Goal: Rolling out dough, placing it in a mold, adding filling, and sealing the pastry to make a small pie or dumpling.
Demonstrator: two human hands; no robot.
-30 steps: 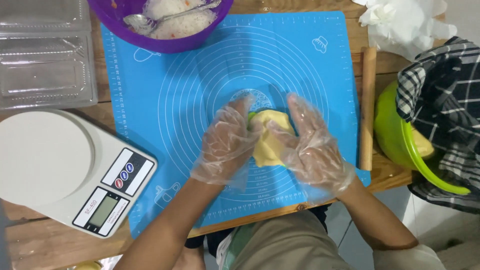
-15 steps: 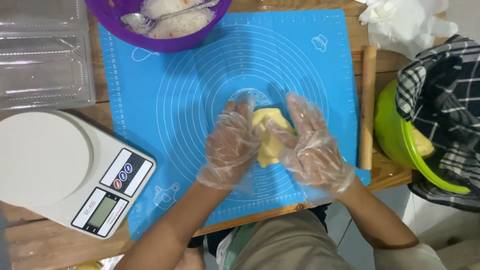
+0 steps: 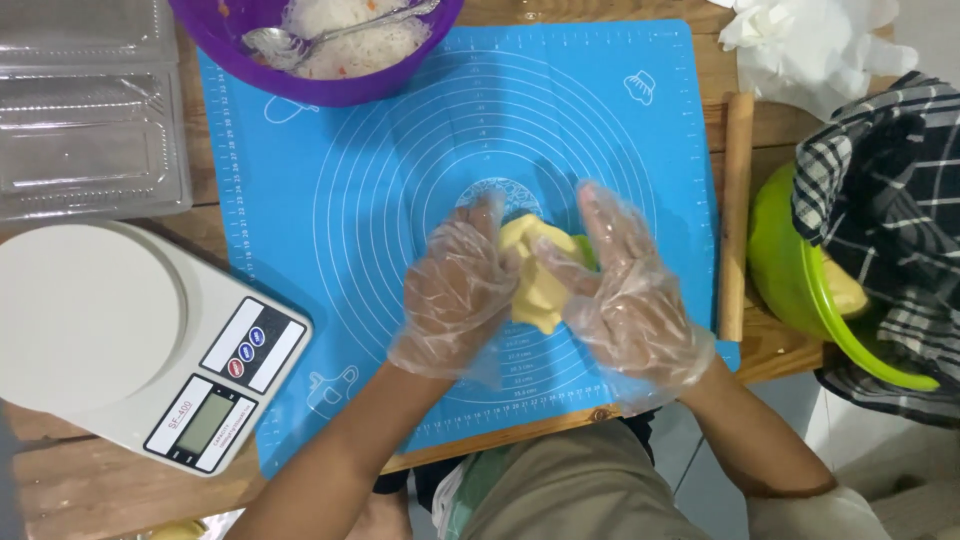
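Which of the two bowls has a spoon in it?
The purple bowl at the mat's top edge, holding white filling and a metal spoon. The green bowl at the right is half covered by a checked cloth.

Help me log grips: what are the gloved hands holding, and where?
Both hands, left hand and right hand, hold a yellow dough piece between them, fingers pressing its left and right sides.

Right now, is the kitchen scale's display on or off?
Cannot tell for sure. The scale's display looks grey and blank, with no digits visible, but it is too small to rule out faint ones. Nothing lies on its platform.
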